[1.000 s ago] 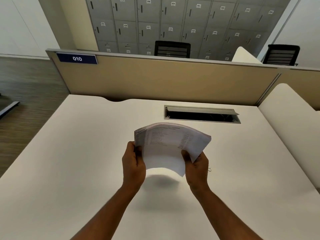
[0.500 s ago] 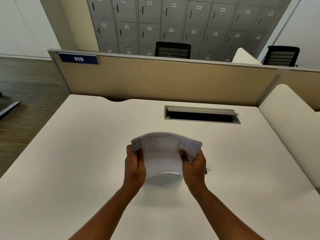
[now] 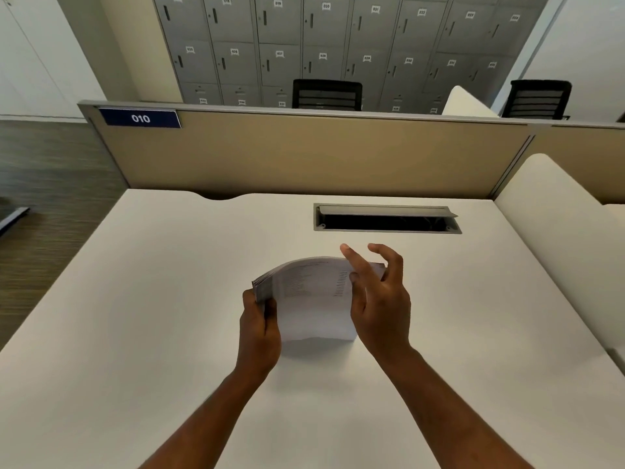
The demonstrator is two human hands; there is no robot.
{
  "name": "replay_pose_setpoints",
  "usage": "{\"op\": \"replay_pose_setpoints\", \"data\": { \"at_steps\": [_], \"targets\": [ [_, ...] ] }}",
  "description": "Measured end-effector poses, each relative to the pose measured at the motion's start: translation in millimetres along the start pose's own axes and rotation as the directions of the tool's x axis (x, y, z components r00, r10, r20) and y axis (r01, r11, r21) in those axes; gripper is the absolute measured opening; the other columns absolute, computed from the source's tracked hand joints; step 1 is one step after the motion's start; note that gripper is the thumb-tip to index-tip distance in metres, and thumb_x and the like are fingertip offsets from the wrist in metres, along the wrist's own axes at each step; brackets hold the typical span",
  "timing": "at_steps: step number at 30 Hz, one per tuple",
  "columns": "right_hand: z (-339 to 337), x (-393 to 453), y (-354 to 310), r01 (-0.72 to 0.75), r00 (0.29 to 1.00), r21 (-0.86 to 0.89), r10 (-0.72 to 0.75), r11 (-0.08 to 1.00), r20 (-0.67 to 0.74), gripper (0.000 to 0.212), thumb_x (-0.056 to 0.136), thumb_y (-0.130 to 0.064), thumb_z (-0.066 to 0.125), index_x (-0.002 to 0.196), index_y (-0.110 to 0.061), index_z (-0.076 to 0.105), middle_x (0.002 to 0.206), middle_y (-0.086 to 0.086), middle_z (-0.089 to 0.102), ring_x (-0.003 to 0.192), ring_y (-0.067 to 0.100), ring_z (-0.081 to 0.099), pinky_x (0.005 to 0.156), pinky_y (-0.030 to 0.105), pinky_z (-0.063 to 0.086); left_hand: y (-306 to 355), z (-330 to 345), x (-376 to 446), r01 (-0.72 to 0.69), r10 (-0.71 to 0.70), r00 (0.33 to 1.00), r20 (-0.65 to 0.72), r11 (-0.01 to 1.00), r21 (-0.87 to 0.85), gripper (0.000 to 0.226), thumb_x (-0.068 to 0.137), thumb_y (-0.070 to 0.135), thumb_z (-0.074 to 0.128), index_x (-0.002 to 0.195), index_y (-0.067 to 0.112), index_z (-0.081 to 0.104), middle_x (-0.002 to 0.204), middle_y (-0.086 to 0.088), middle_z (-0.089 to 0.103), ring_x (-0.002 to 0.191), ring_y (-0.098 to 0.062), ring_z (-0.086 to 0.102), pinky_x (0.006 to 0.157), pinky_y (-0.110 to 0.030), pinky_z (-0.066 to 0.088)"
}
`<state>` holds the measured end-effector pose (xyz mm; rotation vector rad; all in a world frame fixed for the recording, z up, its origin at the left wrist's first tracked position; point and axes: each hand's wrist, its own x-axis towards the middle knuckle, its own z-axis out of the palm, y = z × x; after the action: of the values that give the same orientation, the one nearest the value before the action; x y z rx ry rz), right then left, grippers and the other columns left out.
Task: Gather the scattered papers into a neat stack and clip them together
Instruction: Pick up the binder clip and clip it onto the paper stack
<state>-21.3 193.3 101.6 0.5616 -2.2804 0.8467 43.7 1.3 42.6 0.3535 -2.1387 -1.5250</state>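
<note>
A stack of printed white papers (image 3: 313,299) stands on its lower edge on the white desk (image 3: 135,333), bowed upward in the middle. My left hand (image 3: 258,324) grips the stack's left edge, thumb in front and fingers behind. My right hand (image 3: 380,299) is at the stack's right side with its fingers spread and loosely curved over the top right corner; it holds nothing. The binder clip seen earlier to the right of the stack is hidden behind my right hand.
A grey cable slot (image 3: 385,219) with a raised lid lies in the desk beyond the papers. A beige partition (image 3: 304,154) labelled 010 closes the far edge. A white side panel (image 3: 554,238) borders the right. Lockers and two black chairs stand beyond.
My right hand let go of the stack's right edge and lifted with fingers spread. The stack came down until its lower edge rests on the desk. My left hand kept its grip.
</note>
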Motion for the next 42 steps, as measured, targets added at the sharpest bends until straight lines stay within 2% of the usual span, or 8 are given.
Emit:
{"op": "replay_pose_setpoints", "data": {
  "at_steps": [9, 13, 16, 18, 21, 25, 35, 42],
  "targets": [
    [0.2, -2.6, 3.7, 0.044, 0.998, -0.016, -0.043, 0.999, 0.046, 0.054, 0.097, -0.013, 0.066, 0.143, -0.038, 0.055, 0.143, 0.010, 0.046, 0.089, 0.016, 0.061, 0.063, 0.026, 0.061, -0.4, 0.0, -3.3, 0.009, -0.008, 1.000, 0.011, 1.000, -0.008, 0.024, 0.096, 0.025, 0.043, 0.119, 0.019, 0.045, 0.104, 0.015, 0.061, 0.092, 0.003, 0.060, 0.069, -0.009, 0.048],
    [7.0, -4.7, 7.6, -0.088, 0.995, 0.224, 0.096, 0.971, -0.026, 0.078, 0.092, -0.016, 0.073, 0.155, -0.035, 0.032, 0.144, 0.000, 0.042, 0.118, 0.005, 0.054, 0.086, 0.016, 0.055, -3.5, 1.0, -2.3, 0.040, -0.040, 0.999, 0.005, 0.999, 0.014, 0.022, 0.101, 0.009, 0.047, 0.117, 0.024, 0.043, 0.101, 0.016, 0.061, 0.091, 0.004, 0.061, 0.068, -0.009, 0.048],
    [20.5, -17.1, 16.7, -0.488, 0.863, 0.568, 0.463, 0.663, 0.201, 0.089, 0.085, -0.010, 0.081, 0.154, -0.030, 0.028, 0.133, -0.007, 0.055, 0.116, 0.012, 0.064, 0.085, 0.022, 0.058, -3.9, 1.4, -1.5, 0.033, -0.033, 0.999, -0.008, 0.999, 0.038, 0.024, 0.100, 0.005, 0.046, 0.116, 0.023, 0.043, 0.100, 0.012, 0.062, 0.089, 0.003, 0.060, 0.066, -0.006, 0.045],
    [31.8, -25.3, 25.1, -0.674, 0.731, 0.550, 0.555, 0.493, 0.398, 0.052, 0.088, -0.011, 0.078, 0.133, -0.021, 0.054, 0.116, -0.002, 0.068, 0.107, 0.024, 0.069, 0.081, 0.032, 0.061, -4.4, 3.6, -1.7, 0.027, -0.026, 1.000, -0.009, 0.999, 0.039, 0.023, 0.100, 0.003, 0.045, 0.117, 0.019, 0.044, 0.100, 0.009, 0.062, 0.090, 0.000, 0.060, 0.068, -0.008, 0.045],
    [44.5, -31.5, 31.9, -0.712, 0.695, 0.496, 0.599, 0.498, 0.397, 0.016, 0.093, -0.011, 0.071, 0.108, -0.013, 0.068, 0.099, 0.005, 0.073, 0.100, 0.030, 0.070, 0.078, 0.034, 0.059, -3.0, 6.1, -1.2, 0.023, -0.023, 1.000, 0.003, 0.999, 0.040, 0.020, 0.101, 0.002, 0.043, 0.115, 0.015, 0.044, 0.097, 0.009, 0.060, 0.086, 0.000, 0.058, 0.066, -0.013, 0.046],
    [47.4, -33.1, 31.0, -0.643, 0.756, 0.548, 0.559, 0.535, 0.340, 0.020, 0.094, -0.010, 0.070, 0.114, -0.009, 0.066, 0.098, 0.001, 0.072, 0.091, 0.011, 0.069, 0.073, 0.019, 0.056, -1.6, 4.2, -2.1, -0.009, 0.009, 1.000, -0.015, 1.000, 0.000, 0.023, 0.099, 0.008, 0.041, 0.118, 0.021, 0.044, 0.100, 0.009, 0.060, 0.089, -0.003, 0.059, 0.067, -0.013, 0.049],
    [55.4, -63.9, 40.9, -0.728, 0.685, 0.434, 0.590, 0.530, 0.428, 0.018, 0.095, -0.012, 0.070, 0.103, -0.027, 0.064, 0.094, -0.010, 0.072, 0.085, -0.002, 0.066, 0.069, 0.010, 0.052, -28.6, 6.6, -14.4, 0.078, -0.082, 0.995, 0.051, 0.994, 0.076, 0.021, 0.098, 0.015, 0.043, 0.113, 0.029, 0.040, 0.099, 0.007, 0.059, 0.088, 0.000, 0.058, 0.066, -0.012, 0.050],
    [57.4, -73.2, 45.9, -0.747, 0.665, 0.403, 0.590, 0.529, 0.458, 0.017, 0.095, -0.012, 0.069, 0.111, -0.019, 0.065, 0.100, -0.005, 0.072, 0.090, -0.003, 0.066, 0.073, 0.009, 0.051, -39.5, 6.3, -17.1, 0.103, -0.113, 0.990, 0.089, 0.988, 0.112, 0.023, 0.101, 0.006, 0.045, 0.116, 0.023, 0.040, 0.101, 0.007, 0.059, 0.089, 0.000, 0.058, 0.065, -0.014, 0.051]
  ]
}}
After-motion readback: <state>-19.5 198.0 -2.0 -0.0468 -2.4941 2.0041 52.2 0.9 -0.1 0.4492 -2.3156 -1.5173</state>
